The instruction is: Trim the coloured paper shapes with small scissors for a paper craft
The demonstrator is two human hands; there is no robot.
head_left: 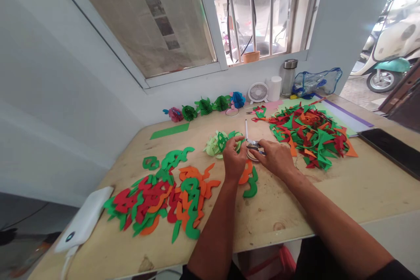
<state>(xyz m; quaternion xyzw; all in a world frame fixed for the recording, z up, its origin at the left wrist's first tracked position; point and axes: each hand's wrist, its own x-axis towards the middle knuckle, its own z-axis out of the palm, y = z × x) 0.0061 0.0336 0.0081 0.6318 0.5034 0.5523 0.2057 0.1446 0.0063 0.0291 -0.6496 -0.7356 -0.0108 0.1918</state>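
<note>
Near the middle of the wooden table, my left hand [234, 157] pinches the edge of a green folded paper piece [222, 140], beside pale green paper strips [213, 148]. Just to its right, my right hand [275, 157] is closed on a small metal tool [254, 145], which looks like pliers, its tip close to my left fingertips. A roll or ring of wire or tape lies partly hidden under the tool. Behind the hands lies a white pen [246, 129]. Orange and green curved cutouts [252, 186] rest between my forearms.
Curved red, green and orange cutouts [154, 199] lie at the left, pointed scraps [311, 133] at the right. Paper flowers [205, 106], a small fan [258, 92] and a glass bottle [288, 79] line the wall. A phone [392, 151] is far right, a white power bank [85, 216] far left.
</note>
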